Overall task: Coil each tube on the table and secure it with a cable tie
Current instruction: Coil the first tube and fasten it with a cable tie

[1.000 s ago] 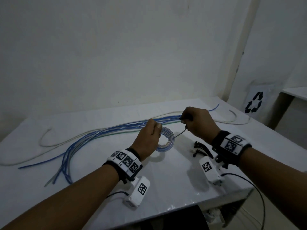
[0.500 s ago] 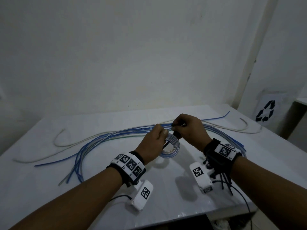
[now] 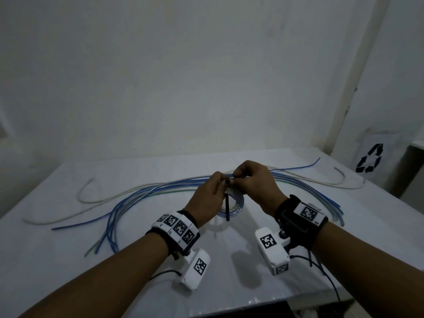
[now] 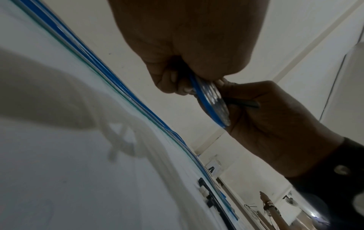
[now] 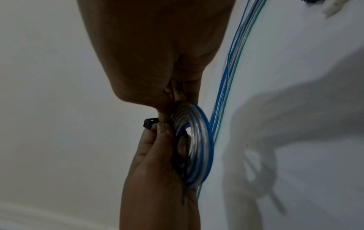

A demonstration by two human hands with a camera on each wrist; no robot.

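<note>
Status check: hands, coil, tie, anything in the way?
Both hands, left and right, pinch the coil above the table. Black tie hangs across it, not visibly closed. Loose tubes lie behind.

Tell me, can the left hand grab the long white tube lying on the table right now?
Probably not: the left hand grips the coiled blue-and-clear tube with its black cable tie, and the long white tube lies apart, further left.

My head view: left hand (image 3: 207, 198) covers half the coiled tube (image 3: 237, 200); cable tie (image 3: 227, 206) head buried between fingertips, probably not threaded. Loose tubes (image 5: 236, 62) run off frame.
</note>
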